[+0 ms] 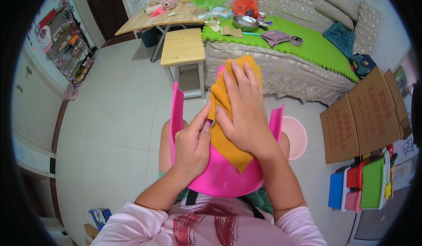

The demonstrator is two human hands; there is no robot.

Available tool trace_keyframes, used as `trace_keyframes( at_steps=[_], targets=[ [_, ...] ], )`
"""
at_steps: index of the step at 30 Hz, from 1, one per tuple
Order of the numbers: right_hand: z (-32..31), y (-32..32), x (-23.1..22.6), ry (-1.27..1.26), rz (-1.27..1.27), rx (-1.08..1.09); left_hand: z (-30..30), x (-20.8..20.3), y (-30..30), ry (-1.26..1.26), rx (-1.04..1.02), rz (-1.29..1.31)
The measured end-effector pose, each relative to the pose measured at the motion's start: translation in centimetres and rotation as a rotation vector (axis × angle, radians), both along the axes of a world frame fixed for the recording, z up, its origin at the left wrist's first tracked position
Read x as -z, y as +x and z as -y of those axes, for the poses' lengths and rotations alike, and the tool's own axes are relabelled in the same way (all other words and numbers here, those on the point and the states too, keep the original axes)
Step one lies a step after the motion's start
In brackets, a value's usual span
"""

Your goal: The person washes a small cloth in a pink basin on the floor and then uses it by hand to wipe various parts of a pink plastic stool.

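Orange cloth [228, 114] pressed flat against a pink plastic stool [220, 175] on a seated person's lap.

Pink stool lies tipped on the knees, its legs [177, 109] pointing away toward the far side. The right hand [244, 109] is spread open, palm down on the cloth, fingers apart. The left hand [192, 145] is curled shut around the stool's near left edge, thumb touching the cloth's rim. Far ahead stands a wooden stool [182, 48], just beside a bed [281, 65] topped with a green mat [307, 43]. A pink basin [295, 136] sits on the floor close to the right, with cardboard boxes [365, 114] beyond. Bare tile floor [114, 114] opens wide to the left.
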State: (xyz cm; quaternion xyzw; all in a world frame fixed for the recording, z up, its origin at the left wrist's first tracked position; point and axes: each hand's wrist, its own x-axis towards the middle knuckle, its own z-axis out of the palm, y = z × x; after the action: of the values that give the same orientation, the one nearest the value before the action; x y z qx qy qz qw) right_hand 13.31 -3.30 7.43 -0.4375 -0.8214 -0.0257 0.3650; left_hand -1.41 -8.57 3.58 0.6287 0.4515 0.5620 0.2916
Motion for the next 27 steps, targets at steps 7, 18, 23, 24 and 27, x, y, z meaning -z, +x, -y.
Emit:
trace_keyframes(
  at_steps=[7,18,23,24,27],
  targets=[
    [0.3,-0.3,0.0,-0.012,0.088,0.095,0.1,-0.1,-0.1,-0.024,-0.015,-0.035],
    [0.7,-0.2,0.3,-0.031,0.078,-0.027,0.0,-0.1,-0.1,-0.061,0.017,0.024],
    [1.7,2.0,-0.5,-0.072,-0.166,-0.232,0.2,-0.9,-0.4,-0.1,0.119,0.292],
    [1.9,2.8,-0.7,-0.125,-0.341,-0.367,0.2,-1.4,-0.1,-0.097,0.12,0.29],
    [2.4,4.3,0.7,-0.059,-1.021,-0.076,0.3,-1.9,0.5,-0.1,0.114,0.349]
  ],
)
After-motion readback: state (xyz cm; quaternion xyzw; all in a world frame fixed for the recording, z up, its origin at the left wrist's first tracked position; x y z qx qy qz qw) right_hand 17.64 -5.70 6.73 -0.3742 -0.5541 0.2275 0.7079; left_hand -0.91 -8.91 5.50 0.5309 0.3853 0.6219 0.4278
